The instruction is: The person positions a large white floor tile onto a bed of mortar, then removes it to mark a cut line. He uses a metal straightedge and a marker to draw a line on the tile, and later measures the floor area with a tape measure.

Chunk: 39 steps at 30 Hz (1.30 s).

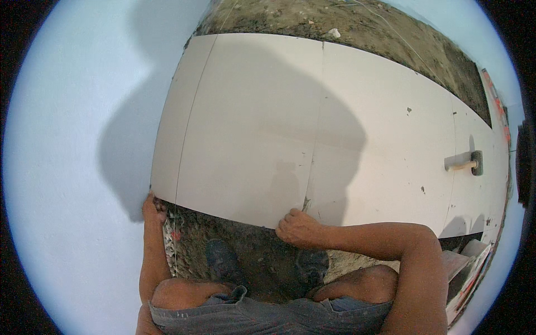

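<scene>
Tile [251, 123], large, pale; left hand [154, 209] and right hand [300, 228] at its near edge.
Left hand: fingers bent at the near left corner, beside the wall [61, 167]; whether they grip cannot be told. Right hand: fingers clenched by the near right corner; any hold on the rim is hidden. Tile: flat, left edge along the wall, right edge against the next tile [391, 151]. String [176, 251]: thin, running near the tile's left edge. Shoes [311, 266]: two, dark, below the near edge. Mallet [476, 163]: dark head, pale handle, resting across the next tile's right edge. Soil [290, 17]: beyond the far edge.
</scene>
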Tool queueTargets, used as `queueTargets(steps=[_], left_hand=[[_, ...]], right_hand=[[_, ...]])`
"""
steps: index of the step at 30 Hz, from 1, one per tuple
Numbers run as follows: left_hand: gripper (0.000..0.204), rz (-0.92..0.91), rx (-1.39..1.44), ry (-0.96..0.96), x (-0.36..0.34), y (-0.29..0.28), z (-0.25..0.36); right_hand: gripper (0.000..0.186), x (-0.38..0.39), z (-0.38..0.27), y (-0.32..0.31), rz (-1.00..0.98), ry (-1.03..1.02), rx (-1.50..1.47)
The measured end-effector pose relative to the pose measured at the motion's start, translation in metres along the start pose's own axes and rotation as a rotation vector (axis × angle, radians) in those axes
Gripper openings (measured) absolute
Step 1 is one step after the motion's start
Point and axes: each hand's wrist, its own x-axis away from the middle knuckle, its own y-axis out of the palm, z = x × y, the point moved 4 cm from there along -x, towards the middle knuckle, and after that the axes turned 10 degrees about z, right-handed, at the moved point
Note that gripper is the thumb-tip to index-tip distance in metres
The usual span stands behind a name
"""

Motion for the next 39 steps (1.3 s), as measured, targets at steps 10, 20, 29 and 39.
queueTargets(steps=[10, 20, 29, 39], left_hand=[[0.029, -0.043, 0.059, -0.072, -0.038, -0.014, -0.019], [0.049, -0.284, -1.025, 0.371, 0.072, -0.008, 0.063], [0.030, -0.439, -0.578, 1.041, 0.134, 0.009, 0.110], [0.025, 0.776, -0.673, 1.346, 0.181, -0.178, 0.161]], right_hand=[[0.017, -0.011, 0.006, -0.003, -0.115, 0.045, -0.114], [0.028, -0.041, 0.031, -0.070, -0.194, 0.437, -0.261], [0.043, -0.103, 0.106, -0.120, -0.179, 0.603, -0.077], [0.051, -0.356, 0.257, -0.140, 0.236, 0.370, 0.276]])
